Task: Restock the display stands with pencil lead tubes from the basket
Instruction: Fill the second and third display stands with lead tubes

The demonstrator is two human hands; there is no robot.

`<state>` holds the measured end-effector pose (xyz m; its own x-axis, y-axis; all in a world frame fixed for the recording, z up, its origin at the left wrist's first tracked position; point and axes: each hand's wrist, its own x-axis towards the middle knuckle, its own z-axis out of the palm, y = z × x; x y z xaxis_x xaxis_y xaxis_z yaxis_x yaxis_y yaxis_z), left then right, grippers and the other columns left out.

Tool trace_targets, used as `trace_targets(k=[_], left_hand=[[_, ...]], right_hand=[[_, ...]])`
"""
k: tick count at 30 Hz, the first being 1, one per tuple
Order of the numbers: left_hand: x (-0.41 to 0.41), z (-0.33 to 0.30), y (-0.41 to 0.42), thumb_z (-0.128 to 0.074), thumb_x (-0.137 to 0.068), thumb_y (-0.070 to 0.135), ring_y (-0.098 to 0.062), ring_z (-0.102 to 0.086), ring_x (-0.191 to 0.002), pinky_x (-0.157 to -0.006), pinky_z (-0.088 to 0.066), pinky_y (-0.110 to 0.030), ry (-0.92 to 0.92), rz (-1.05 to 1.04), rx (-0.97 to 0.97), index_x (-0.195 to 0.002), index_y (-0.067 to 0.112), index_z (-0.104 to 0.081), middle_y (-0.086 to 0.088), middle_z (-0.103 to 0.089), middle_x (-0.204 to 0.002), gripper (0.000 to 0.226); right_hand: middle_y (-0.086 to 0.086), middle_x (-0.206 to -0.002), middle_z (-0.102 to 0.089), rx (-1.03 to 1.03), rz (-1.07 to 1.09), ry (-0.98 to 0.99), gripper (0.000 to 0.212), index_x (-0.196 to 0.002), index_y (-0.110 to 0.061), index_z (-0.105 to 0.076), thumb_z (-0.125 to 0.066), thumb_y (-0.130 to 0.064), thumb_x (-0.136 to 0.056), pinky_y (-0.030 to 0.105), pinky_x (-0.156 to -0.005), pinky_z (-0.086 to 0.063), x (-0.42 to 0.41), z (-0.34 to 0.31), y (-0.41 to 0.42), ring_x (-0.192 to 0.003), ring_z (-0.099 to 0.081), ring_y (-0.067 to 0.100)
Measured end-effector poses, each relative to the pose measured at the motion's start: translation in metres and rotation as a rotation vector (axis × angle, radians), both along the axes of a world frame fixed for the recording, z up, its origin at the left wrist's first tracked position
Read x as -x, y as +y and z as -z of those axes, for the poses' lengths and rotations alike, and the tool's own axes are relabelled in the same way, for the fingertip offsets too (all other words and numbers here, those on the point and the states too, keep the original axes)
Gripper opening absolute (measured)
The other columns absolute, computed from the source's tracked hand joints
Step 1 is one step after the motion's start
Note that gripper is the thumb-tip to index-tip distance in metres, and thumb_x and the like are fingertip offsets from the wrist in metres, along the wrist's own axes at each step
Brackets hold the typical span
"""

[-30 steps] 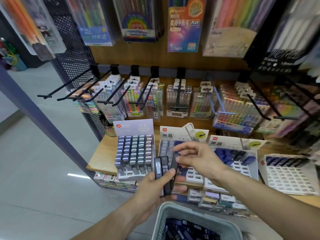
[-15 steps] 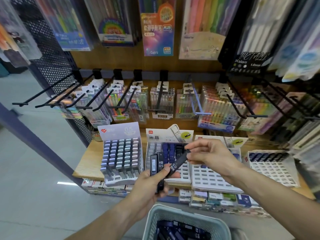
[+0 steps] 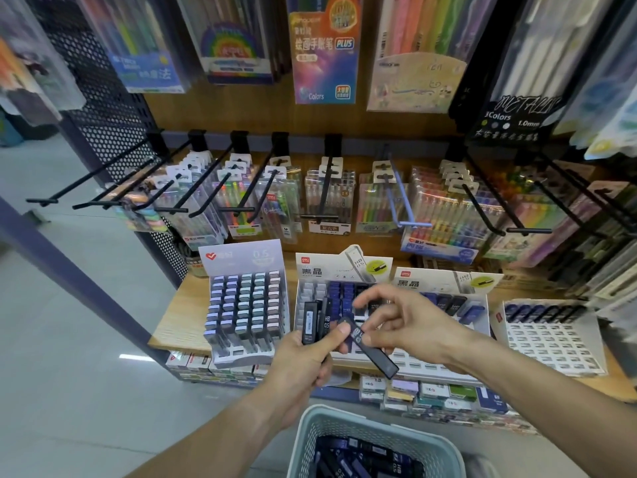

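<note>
My left hand (image 3: 303,367) grips a small bunch of black lead tubes (image 3: 315,322) upright in front of the middle display stand (image 3: 344,270). My right hand (image 3: 403,322) pinches one black lead tube (image 3: 374,353) at its top end; the tube slants down to the right, just beside the bunch. The middle stand holds blue and black tubes in its back rows. A second stand (image 3: 444,281) to its right has a few dark tubes at the back. A pale green basket (image 3: 344,429) with many dark tubes sits below my arms.
A grey stand (image 3: 244,305) full of pastel tubes is on the left of the wooden shelf (image 3: 175,319). A mostly bare white stand (image 3: 551,339) is at the far right. Black hooks (image 3: 241,198) with pen packs jut out above the stands. Boxes are stacked under the shelf.
My right hand has drawn one tube away from the bunch and turned it, so it now slants down to the right. The view has shifted closer to the stands.
</note>
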<state>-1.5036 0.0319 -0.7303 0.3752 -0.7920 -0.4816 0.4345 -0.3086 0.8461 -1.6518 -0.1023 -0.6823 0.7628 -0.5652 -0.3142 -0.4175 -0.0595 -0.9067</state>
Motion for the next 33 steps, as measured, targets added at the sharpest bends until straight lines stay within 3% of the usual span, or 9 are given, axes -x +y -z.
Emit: trace_targets(k=[2, 5, 11, 14, 21, 27, 31, 33], left_hand=[[-0.004, 0.001, -0.001, -0.081, -0.082, 0.04, -0.013, -0.027, -0.046, -0.04, -0.026, -0.021, 0.032, -0.006, -0.023, -0.113, -0.004, -0.065, -0.003, -0.052, -0.064, 0.056], [-0.007, 0.0, -0.003, -0.068, -0.095, 0.036, -0.012, -0.026, -0.046, -0.043, -0.019, -0.023, 0.126, 0.026, -0.078, -0.114, 0.003, -0.071, 0.002, -0.041, -0.059, 0.038], [-0.004, 0.001, -0.005, -0.046, -0.093, 0.021, -0.014, -0.031, -0.047, -0.042, -0.024, -0.025, 0.302, 0.006, -0.044, -0.113, 0.001, -0.063, -0.001, -0.044, -0.063, 0.032], [-0.002, 0.002, -0.007, -0.045, -0.097, 0.019, -0.016, -0.039, -0.049, -0.043, -0.027, -0.025, 0.291, 0.008, -0.054, -0.117, 0.001, -0.06, -0.002, -0.049, -0.065, 0.031], [-0.005, -0.002, -0.006, -0.066, -0.095, 0.021, -0.029, -0.064, -0.067, -0.044, -0.042, -0.028, 0.219, 0.023, -0.051, -0.128, 0.004, -0.06, -0.012, -0.068, -0.084, 0.037], [-0.009, -0.002, -0.001, -0.071, -0.092, 0.016, -0.034, -0.069, -0.082, -0.059, -0.056, -0.035, 0.24, 0.014, -0.015, -0.125, 0.003, -0.064, -0.019, -0.073, -0.097, 0.036], [-0.011, 0.002, 0.002, -0.069, -0.092, 0.005, -0.034, -0.071, -0.087, -0.081, -0.058, -0.044, 0.24, 0.021, -0.011, -0.127, 0.001, -0.063, -0.023, -0.074, -0.106, 0.035], [-0.011, 0.002, 0.002, -0.07, -0.092, 0.005, -0.031, -0.073, -0.088, -0.079, -0.06, -0.04, 0.203, 0.039, -0.004, -0.126, 0.003, -0.063, -0.021, -0.075, -0.107, 0.036]], right_hand=[[0.005, -0.086, -0.071, 0.112, 0.047, -0.006, 0.049, -0.119, -0.031, -0.06, -0.079, -0.003, -0.083, 0.028, -0.065, -0.055, -0.001, 0.003, -0.008, -0.066, -0.065, 0.016], [-0.002, -0.084, -0.064, 0.427, 0.085, 0.082, 0.046, -0.115, -0.039, -0.057, -0.077, -0.01, -0.086, 0.031, -0.068, -0.058, -0.004, 0.017, -0.024, -0.059, -0.064, 0.008], [-0.009, -0.079, -0.063, 0.758, 0.157, 0.132, 0.032, -0.112, -0.032, -0.051, -0.072, -0.018, -0.091, 0.032, -0.072, -0.056, -0.014, 0.053, -0.031, -0.07, -0.063, 0.003], [-0.013, -0.087, -0.065, 0.828, 0.162, 0.104, 0.024, -0.104, -0.028, -0.056, -0.071, -0.014, -0.091, 0.033, -0.074, -0.057, -0.018, 0.064, -0.032, -0.075, -0.064, 0.006], [-0.01, -0.097, -0.065, 0.885, 0.119, 0.119, 0.02, -0.099, -0.024, -0.062, -0.073, -0.01, -0.088, 0.037, -0.082, -0.057, -0.028, 0.081, -0.036, -0.089, -0.064, 0.011], [-0.01, -0.094, -0.07, 0.908, 0.072, 0.141, 0.021, -0.098, -0.024, -0.067, -0.073, -0.009, -0.085, 0.038, -0.08, -0.057, -0.031, 0.086, -0.036, -0.088, -0.066, 0.013], [-0.004, -0.107, -0.071, 0.936, 0.056, 0.232, 0.026, -0.11, -0.023, -0.073, -0.069, -0.009, -0.089, 0.038, -0.086, -0.055, -0.03, 0.091, -0.035, -0.098, -0.067, 0.018], [-0.002, -0.112, -0.067, 0.961, 0.034, 0.256, 0.031, -0.116, -0.021, -0.073, -0.066, -0.008, -0.09, 0.039, -0.087, -0.054, -0.03, 0.091, -0.035, -0.102, -0.065, 0.021]])
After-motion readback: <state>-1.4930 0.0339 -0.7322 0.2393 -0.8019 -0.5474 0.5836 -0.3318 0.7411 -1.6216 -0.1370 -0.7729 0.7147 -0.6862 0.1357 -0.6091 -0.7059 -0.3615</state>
